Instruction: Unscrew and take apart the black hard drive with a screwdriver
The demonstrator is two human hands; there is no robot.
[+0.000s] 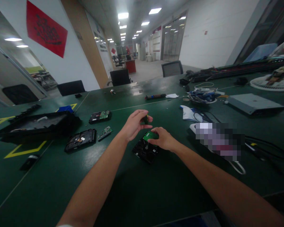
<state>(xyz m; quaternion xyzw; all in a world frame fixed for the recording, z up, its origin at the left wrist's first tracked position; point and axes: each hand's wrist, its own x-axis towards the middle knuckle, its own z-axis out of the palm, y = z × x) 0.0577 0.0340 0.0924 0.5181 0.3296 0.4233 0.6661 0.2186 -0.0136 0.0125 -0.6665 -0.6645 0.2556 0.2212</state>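
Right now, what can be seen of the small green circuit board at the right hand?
The flat green circuit board looks like rigid printed board; its finer parts are too blurred to tell. The right hand holds its right end between thumb and fingers, over the far part of the black rectangular hard drive on the dark green table. Whether board and drive touch is unclear.

Black hard drive (144,153) and green circuit board (147,136) above it.
The drive lies flat on the desk (123,186), turned at a slant, with small pale round spots on its dark face; its far part is partly covered. The board, tilted, is between thumb and fingers of the right hand (163,138); whether it touches the drive, I cannot tell. A small dark object (146,119) in the left hand (136,123) is mostly hidden.
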